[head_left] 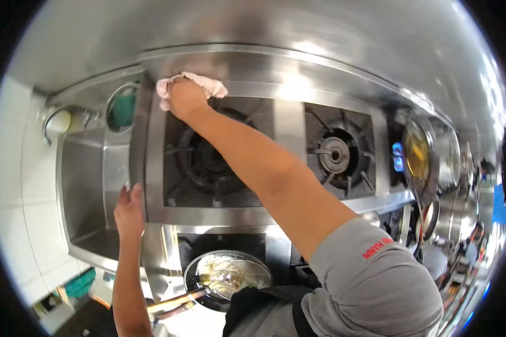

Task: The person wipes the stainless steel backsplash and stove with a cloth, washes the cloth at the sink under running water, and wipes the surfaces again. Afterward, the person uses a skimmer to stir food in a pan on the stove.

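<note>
My right hand [185, 98] is stretched to the back left of the steel stove and is closed on a pale pink cloth [211, 86], pressed against the steel rim behind the left burner [211, 154]. The cloth sticks out on both sides of the hand. Lower left, my left hand [130, 210] rests at the edge between the steel sink [84, 185] and the stove, its fingers apart and nothing visible in it. My right forearm crosses over the left burner and hides part of it.
A second burner [336, 154] lies right of centre. Farther right, a pan with yellow liquid [417, 153] stands beside a blue flame [398, 157]. A wire strainer [236, 278] lies over a pan near my body. Behind the sink, a round container [122, 111] holds something green.
</note>
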The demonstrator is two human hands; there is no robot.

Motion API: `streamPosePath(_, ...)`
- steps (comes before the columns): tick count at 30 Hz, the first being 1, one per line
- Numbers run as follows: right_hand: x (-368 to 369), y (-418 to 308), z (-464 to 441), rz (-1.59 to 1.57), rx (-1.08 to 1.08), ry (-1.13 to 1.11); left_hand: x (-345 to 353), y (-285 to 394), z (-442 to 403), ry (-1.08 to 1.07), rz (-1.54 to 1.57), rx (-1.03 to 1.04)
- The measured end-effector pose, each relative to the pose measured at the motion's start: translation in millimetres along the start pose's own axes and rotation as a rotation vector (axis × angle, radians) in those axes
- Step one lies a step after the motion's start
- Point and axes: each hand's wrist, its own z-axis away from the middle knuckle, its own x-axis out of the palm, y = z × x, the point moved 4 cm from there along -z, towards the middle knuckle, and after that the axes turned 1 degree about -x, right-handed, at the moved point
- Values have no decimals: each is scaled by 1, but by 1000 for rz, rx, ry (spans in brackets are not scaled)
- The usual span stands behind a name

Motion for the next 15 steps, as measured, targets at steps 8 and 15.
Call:
streamPosePath(8, -206, 234, 133, 224, 510, -46, 18, -38, -20, 25, -6, 45)
streamPosePath(15, -360, 418, 252, 409, 789, 343, 17, -26, -17, 80, -58, -24)
